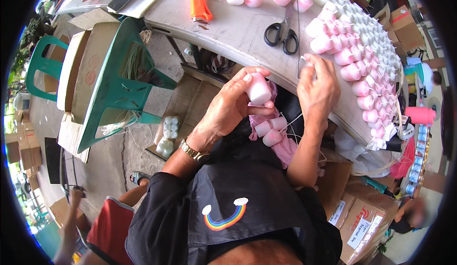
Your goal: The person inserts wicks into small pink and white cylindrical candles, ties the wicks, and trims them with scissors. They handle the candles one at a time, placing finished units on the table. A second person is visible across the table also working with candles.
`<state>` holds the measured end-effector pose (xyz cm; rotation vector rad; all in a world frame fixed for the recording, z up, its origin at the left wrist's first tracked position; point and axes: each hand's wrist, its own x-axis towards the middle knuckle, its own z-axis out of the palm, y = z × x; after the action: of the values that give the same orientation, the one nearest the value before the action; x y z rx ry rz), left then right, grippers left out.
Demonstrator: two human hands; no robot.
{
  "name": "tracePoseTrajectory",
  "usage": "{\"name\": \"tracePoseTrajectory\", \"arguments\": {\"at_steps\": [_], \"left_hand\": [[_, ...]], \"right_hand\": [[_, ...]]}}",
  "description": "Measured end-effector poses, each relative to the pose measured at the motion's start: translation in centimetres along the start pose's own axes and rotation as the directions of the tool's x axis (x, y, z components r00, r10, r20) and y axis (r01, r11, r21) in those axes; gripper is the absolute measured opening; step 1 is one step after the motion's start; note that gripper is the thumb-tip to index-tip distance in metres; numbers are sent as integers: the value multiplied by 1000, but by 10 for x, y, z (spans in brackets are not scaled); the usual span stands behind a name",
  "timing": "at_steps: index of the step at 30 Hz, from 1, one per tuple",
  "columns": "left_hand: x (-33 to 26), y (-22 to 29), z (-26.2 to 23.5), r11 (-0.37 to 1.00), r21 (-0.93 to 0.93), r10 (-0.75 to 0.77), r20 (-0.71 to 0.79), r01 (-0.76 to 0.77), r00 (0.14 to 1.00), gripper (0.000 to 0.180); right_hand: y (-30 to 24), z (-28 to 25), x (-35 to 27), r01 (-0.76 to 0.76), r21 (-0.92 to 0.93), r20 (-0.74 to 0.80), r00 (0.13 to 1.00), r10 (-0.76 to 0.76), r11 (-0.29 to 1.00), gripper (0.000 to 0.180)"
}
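1. A small pink-and-white candle [259, 89] is clamped in the left hand [228, 110], thumb below and fingers curled over the top, just off the near edge of the grey table [238, 32].

2. The long axis of the held candle is tilted, its pale end turned towards 1 o'clock and its base towards 7 o'clock, into the palm.

3. The right hand [316, 86] is seen at 3 o'clock from the candle, resting at the table edge with the fingertips pinched together on a thin white string [291, 122]; whether anything more than the string is pinched cannot be told.

4. The string is seen running down from the right hand towards 7 o'clock, to a short chain of small pink candles [270, 131] hanging over pink cloth in the lap, directly at 6 o'clock from the held candle.

5. The relation that matters: the held candle lies between the two hands, nearer the left, with its free end facing the pinched string, so that the gap is closed along a 3 o'clock line.

6. Black scissors [282, 35] lie on the table at 12 o'clock from the right hand, near but apart from it.

7. Rows of finished pink and white candles [364, 51] fill the table from 1 to 3 o'clock, and an orange tool [199, 1] lies at 11 o'clock.

8. A green plastic chair [119, 79] with cardboard stands at 9 o'clock, well apart.
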<state>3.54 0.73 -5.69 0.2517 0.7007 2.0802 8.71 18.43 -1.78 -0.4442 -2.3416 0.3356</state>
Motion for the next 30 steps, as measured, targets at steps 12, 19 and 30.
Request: {"name": "tracePoseTrajectory", "arguments": {"at_steps": [12,19,30], "left_hand": [[8,0,4,995,61,-76,0,76,997,41],[26,23,1,901,-418,127,1,-115,992,38],[14,37,-22,796,-476,335,-168,-374,927,39]], "right_hand": [[15,-1,-13,-220,60,30,975,218,974,6],[10,-50,-95,33,272,10,999,-37,962,24],[16,-52,-128,351,423,136,887,-442,836,28]]}}
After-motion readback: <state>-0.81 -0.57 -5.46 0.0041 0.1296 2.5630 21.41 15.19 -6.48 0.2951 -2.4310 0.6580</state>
